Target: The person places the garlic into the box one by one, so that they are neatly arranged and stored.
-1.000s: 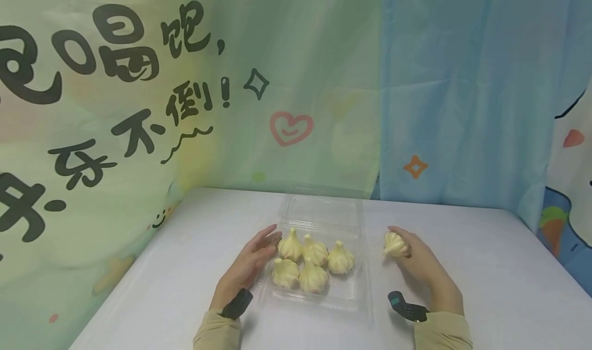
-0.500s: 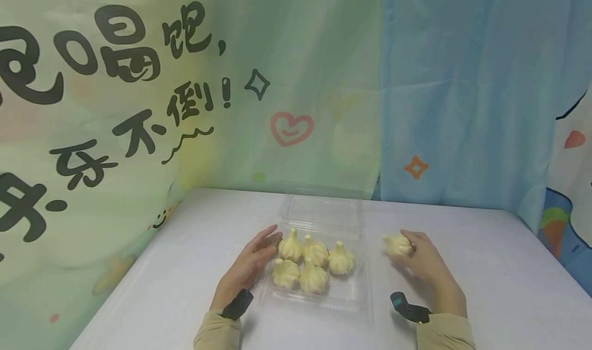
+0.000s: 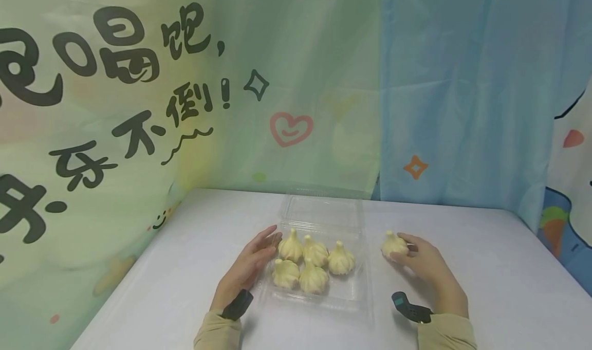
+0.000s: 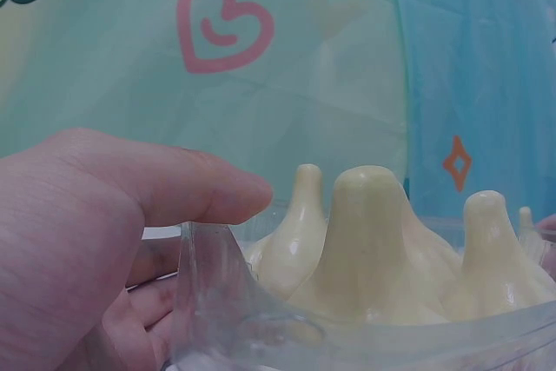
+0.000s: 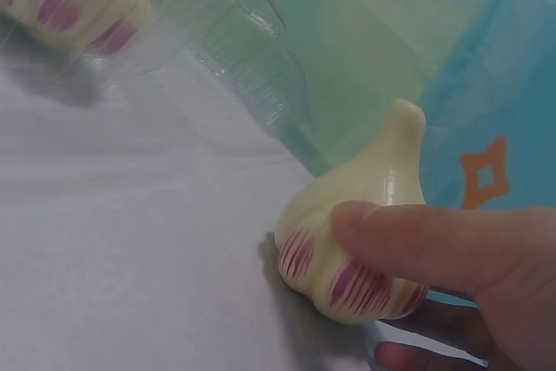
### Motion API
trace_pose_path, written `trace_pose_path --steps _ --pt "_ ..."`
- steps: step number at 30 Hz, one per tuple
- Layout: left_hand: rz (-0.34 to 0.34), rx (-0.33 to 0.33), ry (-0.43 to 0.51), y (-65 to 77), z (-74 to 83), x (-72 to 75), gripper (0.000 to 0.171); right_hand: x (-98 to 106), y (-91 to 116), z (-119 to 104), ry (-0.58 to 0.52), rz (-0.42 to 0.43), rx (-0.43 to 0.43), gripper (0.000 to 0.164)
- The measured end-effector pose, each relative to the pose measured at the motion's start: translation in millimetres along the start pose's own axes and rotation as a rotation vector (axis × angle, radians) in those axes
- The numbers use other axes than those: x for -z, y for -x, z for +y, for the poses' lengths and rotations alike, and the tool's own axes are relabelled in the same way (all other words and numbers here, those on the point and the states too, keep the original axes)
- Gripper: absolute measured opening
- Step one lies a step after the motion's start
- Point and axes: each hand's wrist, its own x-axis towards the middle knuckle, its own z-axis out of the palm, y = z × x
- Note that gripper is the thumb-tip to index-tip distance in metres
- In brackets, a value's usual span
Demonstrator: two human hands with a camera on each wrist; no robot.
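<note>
A clear plastic box (image 3: 344, 291) lies with its lid (image 3: 321, 209) folded back, holding several pale garlic bulbs (image 3: 341, 260). My left hand (image 3: 247, 262) holds the box's left side; in the left wrist view the thumb (image 4: 221, 193) lies over the rim and the other fingers (image 4: 152, 306) are outside the wall. Right of the box, my right hand (image 3: 425, 262) grips one more garlic bulb (image 3: 393, 244) between thumb and fingers. In the right wrist view that bulb (image 5: 373, 241) stands neck up, with purple streaks, low over or on the table; contact is hard to tell.
The white table (image 3: 499, 268) surrounds the box. Behind it hang a green printed curtain (image 3: 296, 57) and a blue one (image 3: 467, 93). Dark straps or devices (image 3: 409, 309) sit on both wrists.
The right hand has turned the garlic bulb from lying tilted to neck up, its fingers shifting to the bulb's right side. The left hand and box have stayed put.
</note>
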Motion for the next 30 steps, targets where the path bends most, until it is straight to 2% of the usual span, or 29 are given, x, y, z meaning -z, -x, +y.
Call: trace_pose_path --steps 11,19,30 --pt "-0.004 -0.017 0.011 1.0 0.3 -0.6 0.06 6 3 -6 0.047 -0.014 0.007 0.08" --pt "-0.012 -0.022 0.002 0.7 -0.1 -0.1 0.06 14 6 -14 0.066 0.009 0.085 0.079" --pt "-0.012 -0.018 0.008 1.2 1.1 -0.4 0.06 27 17 -40 0.039 0.011 0.142 0.077"
